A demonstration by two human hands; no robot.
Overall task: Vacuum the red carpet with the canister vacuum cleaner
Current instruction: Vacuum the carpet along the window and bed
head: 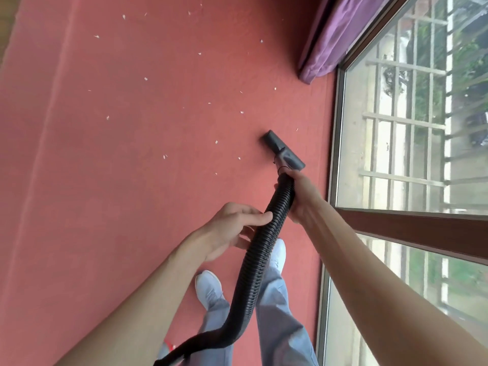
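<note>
Fingers (260,217) of the left hand (232,228) curl over the black hose (253,273), and just ahead of them the right hand (302,196) grips its upper end, beyond which the nozzle (284,151) rests on the red carpet (132,180) among white scraps (165,156) scattered farther out.

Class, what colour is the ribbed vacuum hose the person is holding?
The hose is black, seen best in the head view.

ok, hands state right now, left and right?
Left hand: grips the black hose partway along.
Right hand: grips the hose end just behind the nozzle.
</note>
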